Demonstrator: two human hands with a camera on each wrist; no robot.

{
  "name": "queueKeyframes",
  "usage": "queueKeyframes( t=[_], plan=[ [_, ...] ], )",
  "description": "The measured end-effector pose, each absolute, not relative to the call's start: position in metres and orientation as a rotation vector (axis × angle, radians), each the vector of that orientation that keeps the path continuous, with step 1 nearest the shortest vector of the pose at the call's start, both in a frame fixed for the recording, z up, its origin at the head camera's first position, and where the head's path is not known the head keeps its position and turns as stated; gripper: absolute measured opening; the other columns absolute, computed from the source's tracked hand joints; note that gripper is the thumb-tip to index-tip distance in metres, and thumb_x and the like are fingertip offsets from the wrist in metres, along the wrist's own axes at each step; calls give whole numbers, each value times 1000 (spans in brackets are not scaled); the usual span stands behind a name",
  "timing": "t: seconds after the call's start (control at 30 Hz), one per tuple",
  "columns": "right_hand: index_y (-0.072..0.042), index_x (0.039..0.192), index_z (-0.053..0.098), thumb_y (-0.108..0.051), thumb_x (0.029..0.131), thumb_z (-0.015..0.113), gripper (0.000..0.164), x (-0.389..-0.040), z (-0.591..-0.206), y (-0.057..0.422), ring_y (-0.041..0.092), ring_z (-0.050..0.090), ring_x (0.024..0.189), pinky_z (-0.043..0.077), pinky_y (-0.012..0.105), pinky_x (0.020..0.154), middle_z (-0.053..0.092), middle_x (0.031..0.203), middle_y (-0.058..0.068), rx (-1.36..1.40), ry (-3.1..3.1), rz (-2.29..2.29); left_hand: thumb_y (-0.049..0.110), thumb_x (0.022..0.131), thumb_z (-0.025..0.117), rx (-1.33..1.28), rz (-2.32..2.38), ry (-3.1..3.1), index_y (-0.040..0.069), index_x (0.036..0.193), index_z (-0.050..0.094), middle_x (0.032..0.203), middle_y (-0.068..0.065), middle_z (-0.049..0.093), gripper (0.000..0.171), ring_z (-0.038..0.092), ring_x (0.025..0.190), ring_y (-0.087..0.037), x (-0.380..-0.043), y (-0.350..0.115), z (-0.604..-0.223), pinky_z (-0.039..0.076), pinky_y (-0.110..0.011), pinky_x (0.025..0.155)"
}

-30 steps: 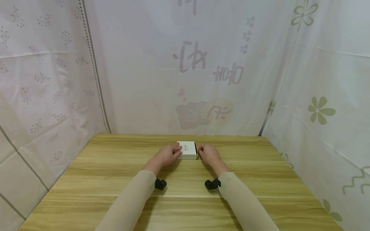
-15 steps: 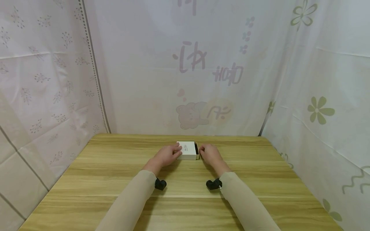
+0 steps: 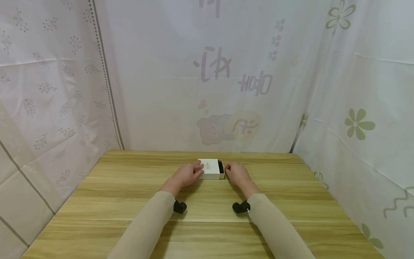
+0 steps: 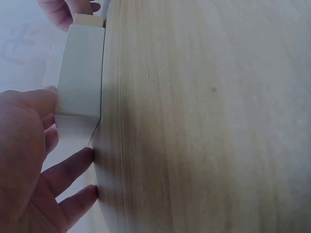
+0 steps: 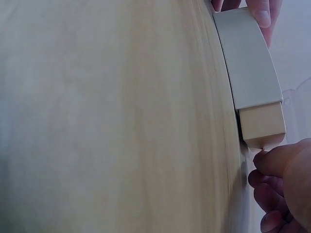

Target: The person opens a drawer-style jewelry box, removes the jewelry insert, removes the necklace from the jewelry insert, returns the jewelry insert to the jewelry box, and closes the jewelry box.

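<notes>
A small white drawer box point(image 3: 211, 175) with dark printing on its lid lies flat near the back of the table. Out of its right end sticks the cream inner drawer point(image 5: 263, 122), its dark inside partly showing in the head view. My left hand point(image 3: 185, 174) holds the sleeve at its left end, thumb and some fingers against it, other fingers spread by the table. At the drawer's end face, my right hand point(image 3: 237, 173) pinches a small pull tab point(image 5: 263, 149) between thumb and finger. The tab is mostly hidden by the fingertips.
The wooden table point(image 3: 207, 233) spreads around both arms. White patterned curtain point(image 3: 155, 90) hangs behind its back edge and along both sides. Each wrist carries a black camera mount point(image 3: 179, 207).
My right hand has moved a little to the right, and the inner drawer has slid farther out of the sleeve. The left hand and the sleeve have stayed in place.
</notes>
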State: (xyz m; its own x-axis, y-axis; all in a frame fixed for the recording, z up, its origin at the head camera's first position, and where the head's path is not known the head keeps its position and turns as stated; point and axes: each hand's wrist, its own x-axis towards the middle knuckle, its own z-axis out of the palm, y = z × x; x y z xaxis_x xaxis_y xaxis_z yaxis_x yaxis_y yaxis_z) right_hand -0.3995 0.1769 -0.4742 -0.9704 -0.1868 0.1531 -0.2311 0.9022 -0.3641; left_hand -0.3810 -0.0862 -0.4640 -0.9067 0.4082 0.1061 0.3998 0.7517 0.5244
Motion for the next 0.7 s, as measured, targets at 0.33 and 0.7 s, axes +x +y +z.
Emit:
queueKeyframes(
  t=[0.33,0.7],
  plan=[
    [-10,110,77,-15,111,64,14,-399,-473,179,28,73,100,62,49,94,78,107,9,310,-2958,610,32,116,58,669,880,2923,13,158,61,174,-8,46,46,45,161,-33,-379,-86,-463,37,-49,133],
    [-8,108,77,-15,111,63,15,-398,-471,184,26,72,95,63,48,91,77,103,9,301,-2977,554,31,116,57,674,907,2916,12,158,60,174,-10,45,46,45,160,-34,-376,-86,-462,38,-49,132]
  ],
)
